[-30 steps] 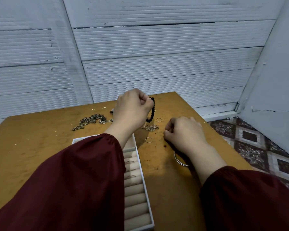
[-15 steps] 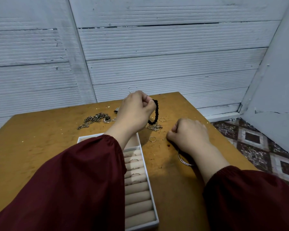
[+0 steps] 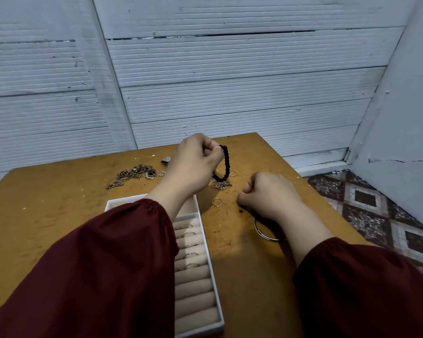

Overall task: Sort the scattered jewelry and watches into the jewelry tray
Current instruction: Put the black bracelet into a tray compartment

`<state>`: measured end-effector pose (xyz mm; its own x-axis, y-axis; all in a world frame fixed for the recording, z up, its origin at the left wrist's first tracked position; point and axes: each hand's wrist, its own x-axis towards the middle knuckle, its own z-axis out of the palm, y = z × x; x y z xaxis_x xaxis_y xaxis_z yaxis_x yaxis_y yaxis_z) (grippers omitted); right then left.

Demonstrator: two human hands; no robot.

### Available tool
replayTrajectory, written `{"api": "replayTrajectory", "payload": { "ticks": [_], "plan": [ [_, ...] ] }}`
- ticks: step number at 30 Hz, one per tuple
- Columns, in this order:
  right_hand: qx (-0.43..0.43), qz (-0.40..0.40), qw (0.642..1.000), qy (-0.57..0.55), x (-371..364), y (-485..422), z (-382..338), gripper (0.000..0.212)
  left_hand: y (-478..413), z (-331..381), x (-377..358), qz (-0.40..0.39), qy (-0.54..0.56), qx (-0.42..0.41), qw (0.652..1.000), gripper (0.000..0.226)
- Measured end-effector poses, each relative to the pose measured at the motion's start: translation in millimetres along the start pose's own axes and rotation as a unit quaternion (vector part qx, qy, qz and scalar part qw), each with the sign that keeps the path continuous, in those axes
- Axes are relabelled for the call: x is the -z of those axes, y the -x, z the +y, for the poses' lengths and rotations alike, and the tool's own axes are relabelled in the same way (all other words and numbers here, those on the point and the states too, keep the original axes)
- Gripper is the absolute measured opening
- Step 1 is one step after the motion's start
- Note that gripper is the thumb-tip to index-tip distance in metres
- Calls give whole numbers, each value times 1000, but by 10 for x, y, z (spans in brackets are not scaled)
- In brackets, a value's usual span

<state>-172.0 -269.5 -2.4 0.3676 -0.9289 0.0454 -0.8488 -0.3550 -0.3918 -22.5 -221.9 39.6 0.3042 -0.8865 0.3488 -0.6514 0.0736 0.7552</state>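
Bracelet point(image 3: 224, 164) pinched by my L hand point(image 3: 193, 164), hanging clear of surface point(image 3: 59, 215), prob. tray point(image 3: 205, 330)-bound; R hand point(image 3: 269, 193) fisted, idle.

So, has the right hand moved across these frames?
No. The right hand stays curled at the same gap from the loose ring on the table, still covering part of the silver bangle. Only the camera shifted.
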Motion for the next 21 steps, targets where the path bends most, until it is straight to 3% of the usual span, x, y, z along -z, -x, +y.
{"api": "replayTrajectory", "payload": {
  "ticks": [8,13,21],
  "plan": [
    [24,-17,1000,2,75,13,30,7,9,5,41,-6,10,2,1000,12],
    [19,-22,1000,2,70,14,27,13,14,-9,44,-6,14,2,1000,10],
    [2,-42,995,-91,37,-7,43,14,39,-16,47,-9,18,-1,1000,11]
  ]
}}
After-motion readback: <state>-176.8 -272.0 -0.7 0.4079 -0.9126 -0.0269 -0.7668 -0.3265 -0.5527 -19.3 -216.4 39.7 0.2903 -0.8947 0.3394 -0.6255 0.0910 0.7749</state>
